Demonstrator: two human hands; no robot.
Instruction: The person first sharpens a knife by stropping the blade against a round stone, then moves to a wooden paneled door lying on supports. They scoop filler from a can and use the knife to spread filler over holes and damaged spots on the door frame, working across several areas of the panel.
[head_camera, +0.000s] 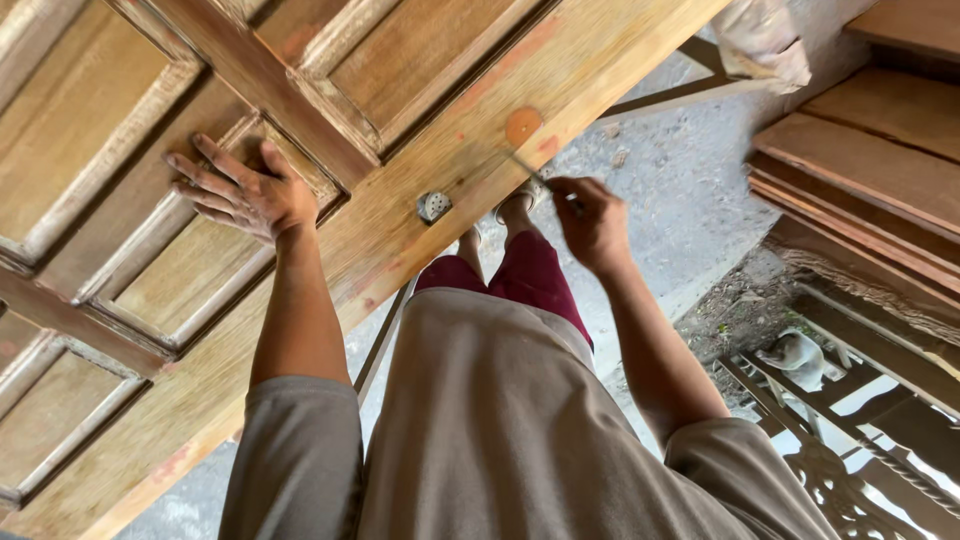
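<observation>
Your left hand lies flat on the wooden door, fingers spread and open, holding nothing; its palm presses on the moulded edge of a recessed panel, with the fingertips reaching over the frame between panels. The door runs slanted across the view, its long plain side rail passing between your two hands.

Your right hand is closed around a thin blade-like tool, pinched between thumb and fingers. The tool sticks out past the fingers toward the door's edge, and its tip meets the rail just below a round orange-red patch of filler. More faint reddish smears run along the rail on either side of that patch. The tool is blurred, so you cannot tell what kind of blade it is.

Between your hands, nearer the right one, a small round metal fitting sits on the rail. Below your right hand, your feet stand on the grey concrete floor, and your dark red trousers show under the door's edge.

Beyond your right hand, well apart from it, planks are stacked, with carved woodwork below them. A crumpled pale bag lies above the stack.
</observation>
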